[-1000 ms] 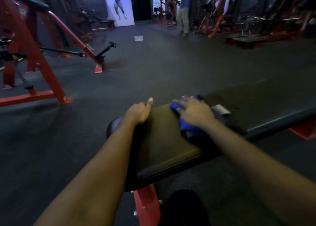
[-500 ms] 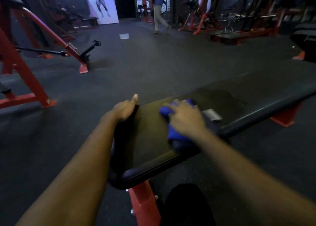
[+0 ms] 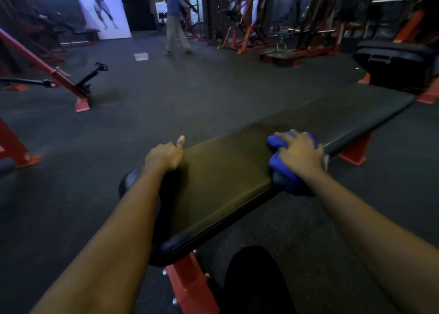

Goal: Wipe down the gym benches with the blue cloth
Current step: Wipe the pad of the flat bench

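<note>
You were in the wiping step, partway along the long black padded bench [image 3: 228, 183] on its red steel legs [image 3: 190, 287]. Your right hand [image 3: 300, 154] lay spread, palm down, on the bunched blue cloth [image 3: 276, 158], pressing it onto the pad at the near right edge, where part of the cloth draped over the side. The fingers were flattened on the cloth rather than closed round it, so this was a press, not a pinch. Your left hand [image 3: 166, 156] was loosely curled over the far left edge of the pad, thumb raised, holding nothing but the bench itself; I judged it a brace. The pad's far stretch, running off to the right, looked unwiped, though the dim light left that uncertain. The next move called for steady downward pressure and a sweep along the pad towards that far end, with the draped part gathered in. A second black bench [image 3: 394, 61] stood far right.
</note>
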A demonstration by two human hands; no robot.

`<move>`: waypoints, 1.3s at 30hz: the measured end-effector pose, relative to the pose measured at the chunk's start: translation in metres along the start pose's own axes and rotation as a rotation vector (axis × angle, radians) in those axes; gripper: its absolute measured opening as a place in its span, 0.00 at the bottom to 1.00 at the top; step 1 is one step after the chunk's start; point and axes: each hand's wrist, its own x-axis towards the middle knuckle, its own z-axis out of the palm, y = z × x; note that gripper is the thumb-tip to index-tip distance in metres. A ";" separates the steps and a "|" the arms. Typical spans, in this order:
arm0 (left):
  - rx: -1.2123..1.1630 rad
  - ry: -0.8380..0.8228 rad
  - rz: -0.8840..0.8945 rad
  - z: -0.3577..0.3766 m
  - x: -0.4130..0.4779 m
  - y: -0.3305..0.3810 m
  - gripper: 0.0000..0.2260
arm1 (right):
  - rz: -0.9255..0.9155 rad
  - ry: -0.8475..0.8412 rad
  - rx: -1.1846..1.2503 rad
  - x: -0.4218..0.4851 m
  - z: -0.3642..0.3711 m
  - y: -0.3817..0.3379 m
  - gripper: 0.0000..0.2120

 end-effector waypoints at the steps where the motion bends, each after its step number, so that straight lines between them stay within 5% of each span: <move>1: 0.013 0.005 -0.004 0.001 0.002 0.001 0.33 | -0.076 -0.004 -0.025 -0.021 0.009 -0.019 0.23; 6: 0.008 -0.006 0.022 0.015 0.010 0.035 0.33 | -0.352 0.025 0.054 -0.057 0.022 -0.031 0.26; 13: 0.007 -0.030 0.100 0.027 0.013 0.080 0.31 | 0.028 0.031 0.022 0.085 -0.017 0.080 0.26; 20: -0.069 -0.069 0.070 0.031 0.030 0.123 0.33 | -0.573 -0.077 0.052 0.020 0.004 0.031 0.30; 27: -0.044 -0.006 0.000 0.043 0.040 0.140 0.32 | -0.164 -0.079 0.055 0.194 -0.030 0.154 0.26; 34: 0.018 -0.048 -0.089 0.042 0.058 0.154 0.34 | -0.770 -0.207 0.025 0.073 0.000 0.044 0.25; 39: 0.087 -0.080 -0.114 0.045 0.070 0.156 0.34 | -0.529 -0.233 -0.031 0.205 -0.008 0.094 0.26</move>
